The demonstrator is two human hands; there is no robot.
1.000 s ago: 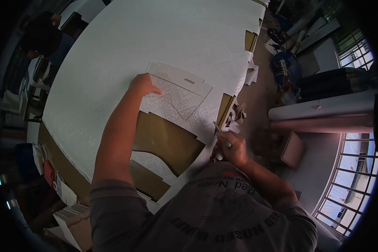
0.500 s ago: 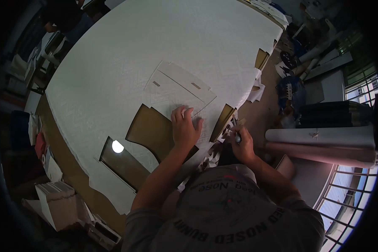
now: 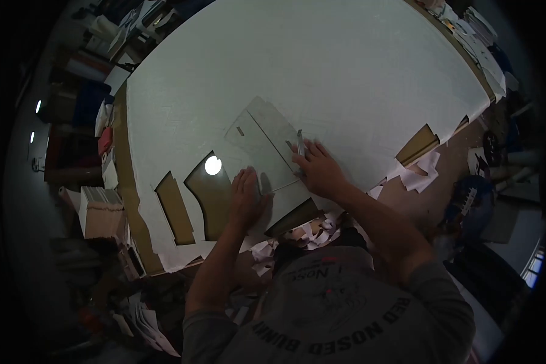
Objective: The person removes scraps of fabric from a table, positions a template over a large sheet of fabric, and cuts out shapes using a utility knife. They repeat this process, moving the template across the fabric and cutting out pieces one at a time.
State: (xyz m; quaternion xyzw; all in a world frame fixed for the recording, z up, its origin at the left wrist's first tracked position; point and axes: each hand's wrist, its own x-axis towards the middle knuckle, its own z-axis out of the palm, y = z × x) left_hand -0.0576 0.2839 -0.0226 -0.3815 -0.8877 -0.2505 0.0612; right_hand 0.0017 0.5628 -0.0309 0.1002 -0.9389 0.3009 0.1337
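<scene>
A clear plastic template (image 3: 262, 138) with slots and a long line lies on the pale sheet material (image 3: 358, 79) that covers the table. My left hand (image 3: 246, 197) rests flat at the template's near left edge, with its fingers stretched out. My right hand (image 3: 319, 170) is closed on a slim metallic utility knife (image 3: 299, 143), which points up and away from me at the template's right side. The cut-outs in the sheet show brown board beneath: a curved cut-out (image 3: 211, 200) left of my left hand, a narrow one (image 3: 175, 209) farther left, and another (image 3: 297, 216) at the near edge.
White scraps (image 3: 315, 233) hang at the near table edge by my body. Another cut-out (image 3: 417, 144) and a loose scrap (image 3: 420, 175) are at the right edge. A stack of boards (image 3: 102, 212) stands at the left. Papers (image 3: 467, 42) lie along the far right edge.
The template has turned and come nearer to me. My right hand has moved from the near table edge up onto the template's right side. The view has swung to the right.
</scene>
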